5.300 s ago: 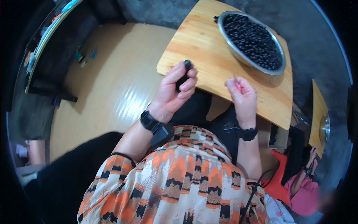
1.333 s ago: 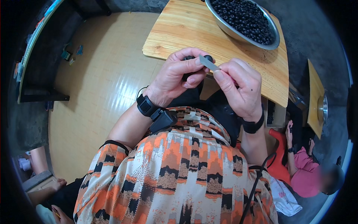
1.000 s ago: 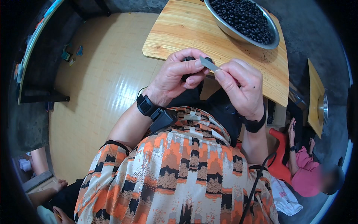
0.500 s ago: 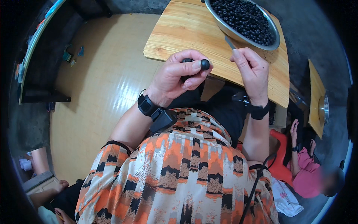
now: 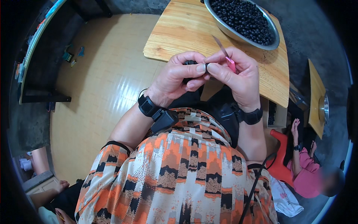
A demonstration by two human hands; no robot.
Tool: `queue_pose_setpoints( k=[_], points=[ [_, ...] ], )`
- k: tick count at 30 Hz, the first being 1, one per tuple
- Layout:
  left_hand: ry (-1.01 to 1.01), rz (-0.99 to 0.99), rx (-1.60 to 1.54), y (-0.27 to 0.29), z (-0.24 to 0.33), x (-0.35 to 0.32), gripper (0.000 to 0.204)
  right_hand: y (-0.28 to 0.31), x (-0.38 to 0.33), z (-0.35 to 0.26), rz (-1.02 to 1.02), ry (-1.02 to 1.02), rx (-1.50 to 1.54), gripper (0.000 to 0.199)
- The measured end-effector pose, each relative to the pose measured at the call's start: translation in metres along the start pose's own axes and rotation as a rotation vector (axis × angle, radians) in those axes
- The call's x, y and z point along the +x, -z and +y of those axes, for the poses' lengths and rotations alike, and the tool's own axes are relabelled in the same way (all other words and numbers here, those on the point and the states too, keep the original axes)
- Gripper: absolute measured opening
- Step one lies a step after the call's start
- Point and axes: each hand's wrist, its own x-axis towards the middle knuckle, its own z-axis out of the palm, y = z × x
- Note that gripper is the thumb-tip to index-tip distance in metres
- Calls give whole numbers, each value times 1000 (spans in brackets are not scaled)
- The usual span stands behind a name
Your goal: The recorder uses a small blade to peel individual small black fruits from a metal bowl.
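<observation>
Over the wooden surface [image 5: 179, 33], the right hand [image 5: 238, 76] has rejoined the left hand [image 5: 177, 76], both pinching the dark berry [image 5: 191, 62], blade [image 5: 220, 45] raised.

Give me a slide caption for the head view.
Left hand pinches a small dark fruit; right hand holds a pink-handled blade.

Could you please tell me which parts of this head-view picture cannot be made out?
- Small dark object: mostly covered by the left hand fingers; shape unclear.
- Pink-handled tool: lower end hidden inside the right hand.
- Metal bowl of dark pieces: far rim cut off by the top edge.
</observation>
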Motion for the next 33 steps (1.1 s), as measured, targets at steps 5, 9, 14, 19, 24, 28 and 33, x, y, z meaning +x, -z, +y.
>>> queue_pose_setpoints(
  k=[5,9,14,19,24,28,33],
  points=[
    [19,-13,23,1,-2,3,9,5,4,-7,-16,-109,47,11],
    [-9,-32,-11,7,-3,4,10,-2,12,-10,32,-160,52,12],
    [-302,10,20,0,46,-2,19,10,18,29,308,-192,-43,14],
    [-799,75,161,1,129,-42,20,42,0,61,472,-269,-8,7],
    [-1193,312,385,-3,163,-97,22,59,-7,90,552,-281,-8,7],
    [-1328,383,393,-18,172,-113,19,72,-7,92,523,-218,9,10],
    [-1417,465,408,-21,180,-132,19,73,-1,104,502,-216,6,14]
  ],
)
